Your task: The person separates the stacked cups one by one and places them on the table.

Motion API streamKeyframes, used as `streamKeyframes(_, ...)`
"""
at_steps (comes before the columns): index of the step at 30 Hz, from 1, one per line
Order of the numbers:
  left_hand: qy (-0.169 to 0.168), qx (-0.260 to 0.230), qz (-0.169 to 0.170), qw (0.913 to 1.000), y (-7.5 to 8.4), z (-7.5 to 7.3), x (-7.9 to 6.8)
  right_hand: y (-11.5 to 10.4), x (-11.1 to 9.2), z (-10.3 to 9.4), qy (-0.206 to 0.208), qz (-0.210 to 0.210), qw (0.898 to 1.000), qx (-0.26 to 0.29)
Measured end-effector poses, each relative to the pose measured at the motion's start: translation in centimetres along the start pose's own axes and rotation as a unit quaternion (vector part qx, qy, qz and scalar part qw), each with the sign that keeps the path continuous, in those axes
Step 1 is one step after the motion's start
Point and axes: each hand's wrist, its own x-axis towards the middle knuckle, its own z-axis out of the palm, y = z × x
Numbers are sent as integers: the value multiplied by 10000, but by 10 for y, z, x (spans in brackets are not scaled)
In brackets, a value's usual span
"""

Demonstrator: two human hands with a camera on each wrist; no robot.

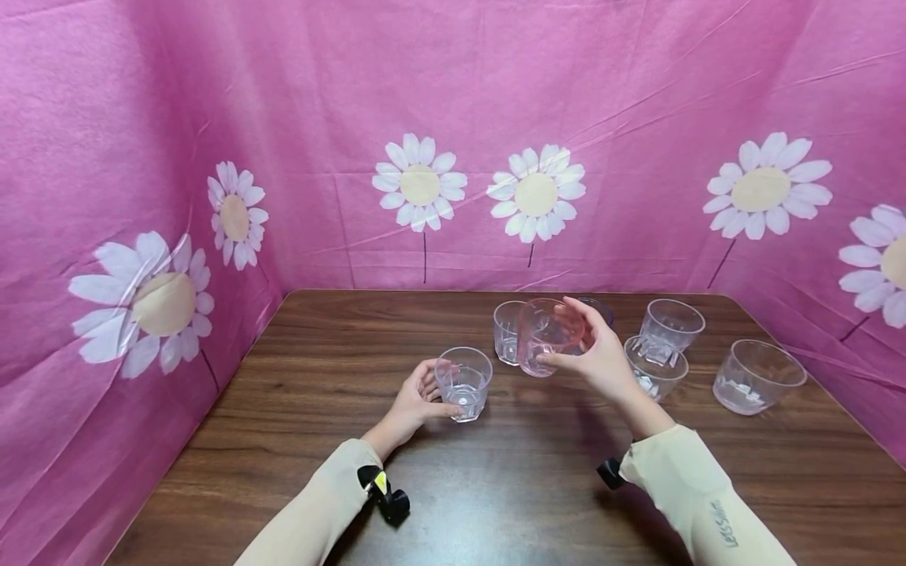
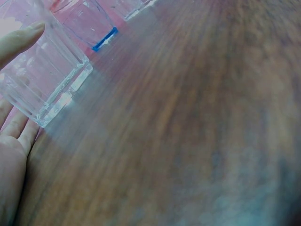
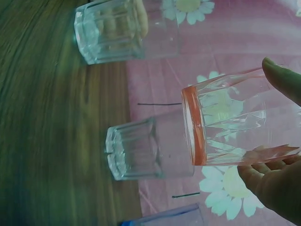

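Note:
My left hand (image 1: 416,399) grips a clear faceted cup (image 1: 464,383) that stands upright on the brown wooden table (image 1: 297,440); the left wrist view shows the fingers curled round that clear cup (image 2: 44,70). My right hand (image 1: 598,354) holds a pink-tinted clear cup (image 1: 543,334) lifted off the table and tilted, thumb under and fingers over it. In the right wrist view the pink cup (image 3: 235,120) hangs in front of another clear cup (image 3: 141,150). A clear cup (image 1: 506,330) stands just behind the pink one.
Several more clear cups stand at the right: one (image 1: 671,324) near the back, one (image 1: 654,365) beside my right wrist, a wide one (image 1: 753,376) further right. A blue-tinted cup (image 3: 164,217) shows partly. Pink daisy-print cloth (image 1: 453,141) walls the table on three sides.

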Motion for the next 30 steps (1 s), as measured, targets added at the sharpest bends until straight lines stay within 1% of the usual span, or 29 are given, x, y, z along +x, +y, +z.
streamKeyframes(5, -12, -9, 28, 10000, 0, -1, 0, 4, -4, -3, 44, 0, 10000, -32)
streamKeyframes(10, -11, -16, 22, 10000, -1, -1, 0, 10, -9, -6, 1, 111, 9998, -148)
streamKeyframes(21, 19, 41, -5, 10000, -3, -2, -1, 26, -18, -12, -204, 484, 9983, -250)
streamKeyframes(26, 9, 18, -58, 10000, -3, -2, 0, 35, -23, -13, -268, 507, 9979, -301)
streamKeyframes(30, -6, -13, -52, 10000, -4, -2, 0, 42, -26, -12, -355, 499, 9979, -212)
